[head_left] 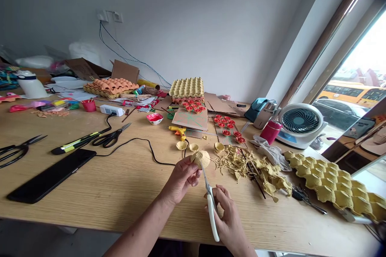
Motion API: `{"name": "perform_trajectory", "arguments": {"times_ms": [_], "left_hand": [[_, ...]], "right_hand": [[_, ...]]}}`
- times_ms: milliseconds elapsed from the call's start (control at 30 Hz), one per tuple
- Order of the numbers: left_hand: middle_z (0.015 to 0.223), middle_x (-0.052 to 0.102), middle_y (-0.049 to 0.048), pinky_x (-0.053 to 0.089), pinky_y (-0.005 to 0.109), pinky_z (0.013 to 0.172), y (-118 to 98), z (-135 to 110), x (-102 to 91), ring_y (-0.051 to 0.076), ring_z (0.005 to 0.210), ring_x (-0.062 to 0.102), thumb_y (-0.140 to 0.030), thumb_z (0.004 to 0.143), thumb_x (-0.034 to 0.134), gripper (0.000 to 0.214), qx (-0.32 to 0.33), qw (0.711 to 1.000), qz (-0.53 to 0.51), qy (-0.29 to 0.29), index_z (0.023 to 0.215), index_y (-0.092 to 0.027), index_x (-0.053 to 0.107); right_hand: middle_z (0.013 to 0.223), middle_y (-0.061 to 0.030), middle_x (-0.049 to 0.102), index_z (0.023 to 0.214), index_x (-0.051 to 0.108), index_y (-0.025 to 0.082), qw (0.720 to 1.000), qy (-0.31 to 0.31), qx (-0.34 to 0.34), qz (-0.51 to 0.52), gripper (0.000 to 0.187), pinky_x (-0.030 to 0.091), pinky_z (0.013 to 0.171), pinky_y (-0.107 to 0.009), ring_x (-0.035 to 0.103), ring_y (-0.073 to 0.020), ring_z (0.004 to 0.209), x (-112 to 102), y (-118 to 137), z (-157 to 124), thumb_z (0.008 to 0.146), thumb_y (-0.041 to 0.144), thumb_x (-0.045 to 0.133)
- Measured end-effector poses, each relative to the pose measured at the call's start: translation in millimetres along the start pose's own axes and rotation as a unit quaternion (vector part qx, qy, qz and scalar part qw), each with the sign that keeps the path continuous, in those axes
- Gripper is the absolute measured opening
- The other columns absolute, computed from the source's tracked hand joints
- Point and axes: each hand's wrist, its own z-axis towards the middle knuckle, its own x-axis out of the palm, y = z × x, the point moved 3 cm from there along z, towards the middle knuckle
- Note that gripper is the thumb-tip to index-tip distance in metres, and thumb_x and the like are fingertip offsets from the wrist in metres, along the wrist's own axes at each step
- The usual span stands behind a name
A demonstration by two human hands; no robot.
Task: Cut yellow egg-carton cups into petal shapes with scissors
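My left hand [181, 178] is closed round a small yellow egg-carton cup [201, 158], held just above the wooden table [120, 184]. My right hand [226, 213] grips white-handled scissors [210, 198], whose blades point up and touch the cup's lower edge. A heap of yellow carton scraps [244, 164] lies just right of the cup. Two small cut cups [187, 145] sit on the table beyond my left hand.
A torn yellow egg tray [331, 180] lies at the right, a white desk fan [300, 122] behind it. Red paper roses [227, 124], a glue gun [178, 130], stacked egg trays [187, 87], black scissors [110, 138] and a black phone [51, 174] lie about.
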Motion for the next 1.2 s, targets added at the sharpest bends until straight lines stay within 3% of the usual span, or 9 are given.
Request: {"name": "perform_trajectory", "arguments": {"times_ms": [167,500,767,1200], "left_hand": [[0.072,0.054,-0.0004,0.030,0.015,0.043,0.5,-0.7,-0.5,0.006,0.060,0.046,-0.033,0.070,0.083,0.028,-0.002,1.000,0.019,0.003,0.086,-0.015,0.069],[0.072,0.055,-0.0002,0.032,0.015,0.043,1.3,-0.9,-0.5,0.007,0.060,0.045,-0.033,0.073,0.081,0.026,0.004,1.000,0.024,0.007,0.087,-0.016,0.068],[0.074,0.056,0.0008,0.033,0.015,0.044,4.4,-0.7,-2.1,0.007,0.062,0.047,-0.034,0.071,0.082,0.029,-0.002,1.000,0.022,-0.002,0.089,-0.016,0.069],[0.075,0.056,-0.0006,0.033,0.014,0.045,4.6,-2.2,1.6,0.006,0.061,0.048,-0.032,0.067,0.085,0.032,-0.024,0.999,-0.022,-0.011,0.090,-0.017,0.068]], "right_hand": [[0.077,-0.0002,0.054,0.083,0.053,0.022,1.000,0.001,0.010,0.014,0.012,0.043,0.080,-0.035,0.052,-0.0190,0.075,-1.7,4.0,1.2,0.094,0.025,0.049],[0.080,-0.0020,0.054,0.085,0.054,0.021,0.998,0.022,0.040,0.036,0.012,0.039,0.082,-0.037,0.049,-0.0211,0.081,-1.3,5.5,2.3,0.094,0.025,0.047],[0.083,-0.0040,0.056,0.074,0.045,0.022,0.996,0.025,0.070,0.056,0.020,0.042,0.079,-0.034,0.050,-0.0220,0.086,-1.2,5.4,2.3,0.092,0.028,0.049],[0.081,-0.0028,0.056,0.085,0.057,0.021,0.998,0.011,0.034,0.044,0.015,0.043,0.076,-0.033,0.050,-0.0210,0.083,-0.6,3.0,1.0,0.095,0.029,0.050]]}}
